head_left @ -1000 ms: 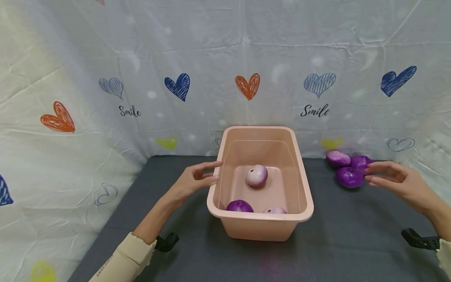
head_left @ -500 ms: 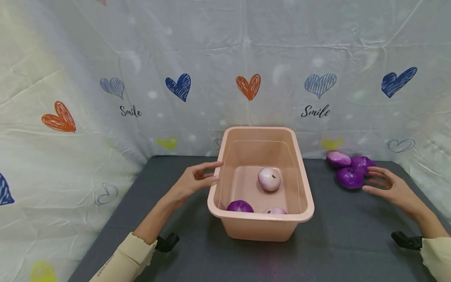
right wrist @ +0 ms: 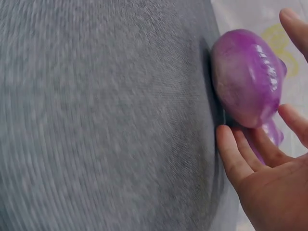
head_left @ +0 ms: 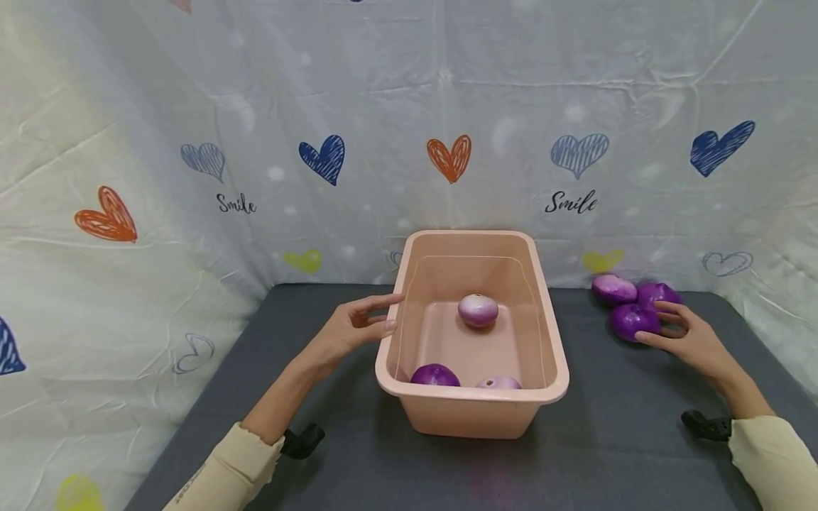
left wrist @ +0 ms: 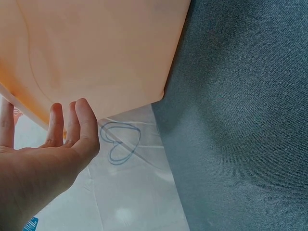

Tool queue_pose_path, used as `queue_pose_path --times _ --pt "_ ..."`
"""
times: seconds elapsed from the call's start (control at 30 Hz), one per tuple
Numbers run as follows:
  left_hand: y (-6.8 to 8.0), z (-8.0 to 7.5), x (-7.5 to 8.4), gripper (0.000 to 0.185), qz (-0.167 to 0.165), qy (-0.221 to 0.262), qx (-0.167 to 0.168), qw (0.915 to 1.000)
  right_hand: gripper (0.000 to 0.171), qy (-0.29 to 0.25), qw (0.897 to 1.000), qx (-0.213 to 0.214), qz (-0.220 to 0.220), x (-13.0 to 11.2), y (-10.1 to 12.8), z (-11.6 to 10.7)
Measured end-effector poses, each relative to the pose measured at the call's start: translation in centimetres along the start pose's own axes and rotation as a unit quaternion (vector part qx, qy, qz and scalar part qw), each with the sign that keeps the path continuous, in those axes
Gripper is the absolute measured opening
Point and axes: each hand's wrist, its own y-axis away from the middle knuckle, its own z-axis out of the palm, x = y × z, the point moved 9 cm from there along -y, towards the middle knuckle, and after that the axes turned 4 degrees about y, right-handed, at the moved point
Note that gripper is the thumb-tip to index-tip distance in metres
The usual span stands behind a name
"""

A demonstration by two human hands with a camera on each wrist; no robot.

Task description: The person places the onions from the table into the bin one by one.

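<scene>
**Left hand [head_left: 350, 329] left of centre, right hand [head_left: 690, 342] far right**

In the head view the left forearm [head_left: 279, 394] slants up from the lower left, its fingers [head_left: 375, 303] pointing rightward, loosely bent. The right forearm [head_left: 744, 390] angles in from the lower right, thumb [head_left: 658, 342] and forefinger [head_left: 671, 309] parted, directed up and leftward.

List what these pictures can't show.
Head: lower parts of the purple onion and pale onion, behind the near rim of the tub.
Head: part of the back-right onion, behind the front onion.
Left wrist: tub, cut off by top and left edges.
Right wrist: right hand, cut off by right edge.
</scene>
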Motion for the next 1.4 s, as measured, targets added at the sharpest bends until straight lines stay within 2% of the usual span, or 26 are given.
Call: queue_pose_path --times 0.2,0.37,0.77,1.17,1.4 --pt "0.0 0.0 0.0 0.054 0.001 0.003 0.000 1.0000 0.085 0.004 1.000 0.024 0.013 0.0 -0.6 0.5" --pt "-0.1 -0.1 0.0 0.054 0.000 -0.001 0.002 1.0000 0.079 0.015 0.999 0.045 0.000 -0.2 -0.9 0.5" --pt "-0.1 0.0 -0.1 0.053 0.000 -0.004 0.000 1.0000 0.074 0.001 0.999 0.051 -0.014 0.0 -1.0 0.9" --pt "-0.5 0.1 -0.1 0.053 0.000 -0.004 -0.002 1.0000 0.072 -0.016 0.999 0.050 -0.011 0.4 0.4 0.3" --pt "-0.2 -0.1 0.0 0.053 0.004 -0.003 0.001 1.0000 0.060 -0.049 0.996 0.059 -0.042 -0.8 1.4 -0.5"
